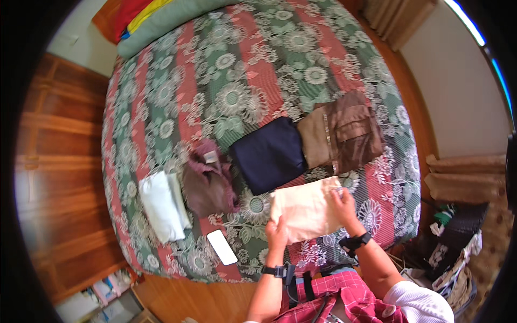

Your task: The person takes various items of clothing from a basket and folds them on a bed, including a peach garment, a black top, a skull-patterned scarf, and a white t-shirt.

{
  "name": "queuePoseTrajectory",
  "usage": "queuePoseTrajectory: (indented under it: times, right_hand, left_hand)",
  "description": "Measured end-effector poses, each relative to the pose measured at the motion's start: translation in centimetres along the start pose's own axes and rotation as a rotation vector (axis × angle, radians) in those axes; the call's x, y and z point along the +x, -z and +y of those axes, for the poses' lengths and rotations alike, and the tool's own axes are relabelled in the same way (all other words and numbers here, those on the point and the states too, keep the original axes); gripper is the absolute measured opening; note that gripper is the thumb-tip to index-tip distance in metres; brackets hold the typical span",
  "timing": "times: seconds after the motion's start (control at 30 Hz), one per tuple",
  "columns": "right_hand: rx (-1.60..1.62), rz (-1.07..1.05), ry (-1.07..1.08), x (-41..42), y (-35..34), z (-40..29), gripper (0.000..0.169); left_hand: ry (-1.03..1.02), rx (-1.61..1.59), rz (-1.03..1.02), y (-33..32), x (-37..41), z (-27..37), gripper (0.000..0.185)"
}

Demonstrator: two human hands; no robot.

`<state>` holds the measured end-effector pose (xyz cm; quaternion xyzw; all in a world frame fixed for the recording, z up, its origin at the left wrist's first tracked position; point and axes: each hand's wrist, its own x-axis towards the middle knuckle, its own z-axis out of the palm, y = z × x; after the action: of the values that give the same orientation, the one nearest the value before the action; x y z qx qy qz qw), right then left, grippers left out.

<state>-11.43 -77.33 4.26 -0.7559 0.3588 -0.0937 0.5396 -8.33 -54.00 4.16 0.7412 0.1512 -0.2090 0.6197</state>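
Both hands grip a folded cream cloth [307, 210] above the near edge of the bed. My left hand [277, 234] holds its lower left corner, and my right hand [344, 208] pinches the right side, near the upper corner. Just beyond the cloth lies a folded navy blue cloth [270, 155]. To the right of that, touching it, is a folded brown garment [355, 133] with a tan panel. Left of the navy cloth sits a loosely folded mauve fleece-edged garment [210, 183] with a white tag. A folded white cloth [163, 208] lies farthest left.
A phone with a bright white screen [222, 247] rests on the floral bedspread [234, 97]. A rolled pale green bolster [161, 28] lies at the far end. Wooden cabinet doors [64, 173] stand left. A cluttered basket [456, 258] and curtains [464, 177] are at right.
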Motion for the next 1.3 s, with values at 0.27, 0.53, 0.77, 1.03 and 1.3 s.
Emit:
queuePoseTrajectory:
  times: [0.27, 0.53, 0.77, 1.03, 1.3]
  right_hand:
    - [-0.184, -0.031, 0.062, 0.7, 3.0, 1.2, 0.020]
    - [0.066, 0.011, -0.041, 0.3, 8.4, 5.5, 0.021]
    - [-0.168, -0.090, 0.147, -1.3, 8.2, 5.4, 0.022]
    - [-0.160, -0.249, 0.113, -3.3, 1.8, 1.7, 0.020]
    - [-0.133, -0.413, 0.355, -4.6, -8.6, -4.4, 0.019]
  left_hand:
    - [-0.124, -0.112, 0.045, -3.7, -1.6, -0.9, 0.031]
    - [-0.025, 0.191, -0.031, -8.3, -3.8, -1.2, 0.036]
    - [-0.155, 0.101, 0.033, -6.9, -4.7, -4.8, 0.036]
    - [-0.131, 0.027, 0.149, 0.2, -4.8, -4.4, 0.032]
    - [-0.227, -0.098, 0.365, 10.7, -4.5, -1.2, 0.029]
